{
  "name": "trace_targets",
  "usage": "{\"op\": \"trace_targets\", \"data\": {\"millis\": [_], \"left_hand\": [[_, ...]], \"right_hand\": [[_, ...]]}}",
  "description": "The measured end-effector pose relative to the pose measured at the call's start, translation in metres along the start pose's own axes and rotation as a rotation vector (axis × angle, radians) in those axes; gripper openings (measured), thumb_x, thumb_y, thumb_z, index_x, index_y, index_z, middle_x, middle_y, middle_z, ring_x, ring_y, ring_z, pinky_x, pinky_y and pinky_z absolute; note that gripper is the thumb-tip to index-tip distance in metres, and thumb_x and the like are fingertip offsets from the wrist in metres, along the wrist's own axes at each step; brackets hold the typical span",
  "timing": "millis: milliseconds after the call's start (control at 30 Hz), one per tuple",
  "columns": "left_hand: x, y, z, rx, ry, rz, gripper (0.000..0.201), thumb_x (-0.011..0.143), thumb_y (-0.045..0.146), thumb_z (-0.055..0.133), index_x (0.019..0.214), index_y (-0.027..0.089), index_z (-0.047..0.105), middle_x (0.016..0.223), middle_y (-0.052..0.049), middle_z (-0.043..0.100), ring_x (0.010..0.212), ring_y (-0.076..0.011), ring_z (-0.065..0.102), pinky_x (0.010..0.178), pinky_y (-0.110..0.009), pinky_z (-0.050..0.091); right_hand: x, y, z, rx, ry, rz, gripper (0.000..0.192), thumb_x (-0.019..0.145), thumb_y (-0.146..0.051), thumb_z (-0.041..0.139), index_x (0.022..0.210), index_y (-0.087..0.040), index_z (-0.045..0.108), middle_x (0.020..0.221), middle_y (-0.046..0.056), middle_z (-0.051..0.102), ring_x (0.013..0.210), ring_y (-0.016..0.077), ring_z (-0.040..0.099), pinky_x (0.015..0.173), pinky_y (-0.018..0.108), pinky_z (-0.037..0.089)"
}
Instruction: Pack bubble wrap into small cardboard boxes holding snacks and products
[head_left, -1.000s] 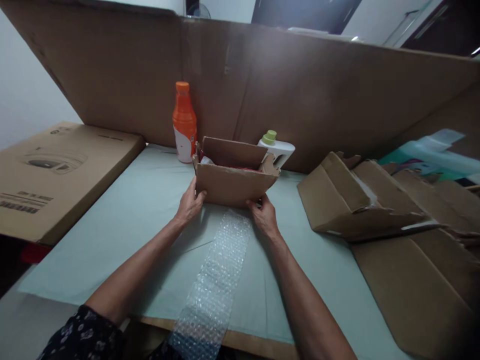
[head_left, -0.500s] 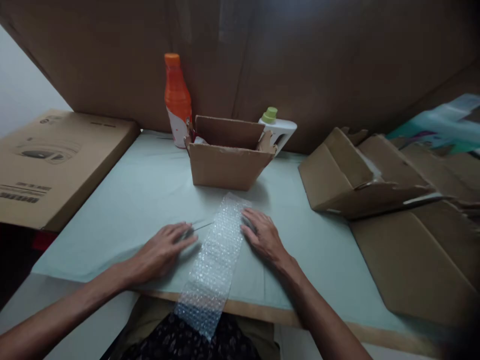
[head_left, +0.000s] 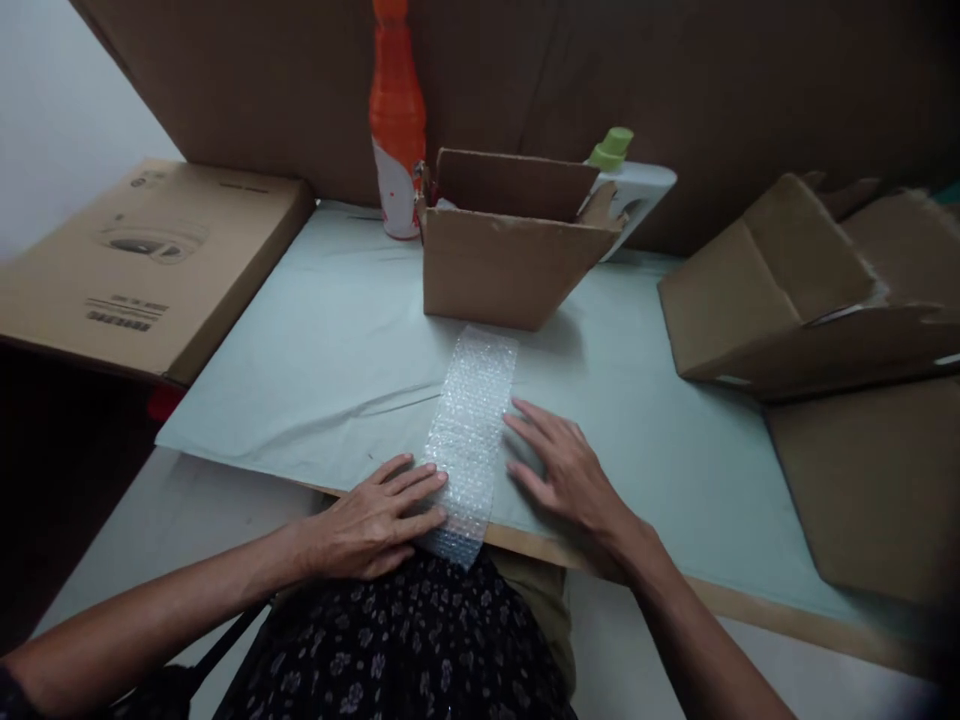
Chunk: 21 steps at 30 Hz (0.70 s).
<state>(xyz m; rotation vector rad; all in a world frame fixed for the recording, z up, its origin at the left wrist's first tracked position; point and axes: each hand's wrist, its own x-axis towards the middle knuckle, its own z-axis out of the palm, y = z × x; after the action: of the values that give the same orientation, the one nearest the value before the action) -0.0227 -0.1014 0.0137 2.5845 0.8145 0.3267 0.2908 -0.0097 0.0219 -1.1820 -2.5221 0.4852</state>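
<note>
A strip of clear bubble wrap [head_left: 472, 420] lies lengthwise on the pale green table cover [head_left: 315, 340], its near end hanging over the table's front edge. My left hand [head_left: 382, 515] rests with fingers outstretched, their tips touching the strip's left side near that edge. On the other side, my right hand [head_left: 566, 465] has its fingers apart and curved, the fingertips close to the strip's right edge; nothing is in it. Just beyond the strip's far end stands an open cardboard box [head_left: 510, 265], its contents mostly hidden.
An orange bottle [head_left: 397, 110] and a white jug with a green cap [head_left: 637, 190] stand behind the box. At left lies a flat printed carton [head_left: 172, 250]. Open cardboard boxes [head_left: 720, 290] crowd the right side. A tall cardboard panel [head_left: 300, 80] rises at the back.
My left hand has moved right and nearer the front edge, onto the bubble wrap. My right hand has drawn slightly off the strip. The strip lies straighter, and the view has tilted down and left.
</note>
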Motion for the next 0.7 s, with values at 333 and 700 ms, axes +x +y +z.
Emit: {"op": "trace_targets", "data": {"millis": [333, 700], "left_hand": [[-0.005, 0.01, 0.013, -0.042, -0.005, -0.085, 0.093, 0.077, 0.016, 0.06, 0.159, 0.017, 0.018, 0.162, -0.02, 0.033, 0.154, -0.0352, 0.025, 0.123, -0.064, 0.019], [-0.009, 0.026, -0.021, -0.598, 0.141, -0.378, 0.088, 0.076, 0.019, 0.057, 0.158, 0.028, 0.027, 0.159, -0.012, 0.042, 0.144, -0.033, 0.043, 0.116, -0.056, 0.04]], "right_hand": [[-0.08, -0.063, 0.052, -0.167, -0.066, -0.262, 0.078, 0.08, 0.0, 0.052, 0.154, -0.023, 0.042, 0.161, 0.016, 0.038, 0.148, 0.0342, 0.037, 0.109, 0.058, 0.045], [-0.045, -0.085, 0.044, 0.655, 0.2, 0.247, 0.028, 0.098, -0.022, 0.048, 0.11, -0.026, 0.073, 0.104, 0.004, 0.077, 0.095, 0.0224, 0.073, 0.082, 0.037, 0.06]]}}
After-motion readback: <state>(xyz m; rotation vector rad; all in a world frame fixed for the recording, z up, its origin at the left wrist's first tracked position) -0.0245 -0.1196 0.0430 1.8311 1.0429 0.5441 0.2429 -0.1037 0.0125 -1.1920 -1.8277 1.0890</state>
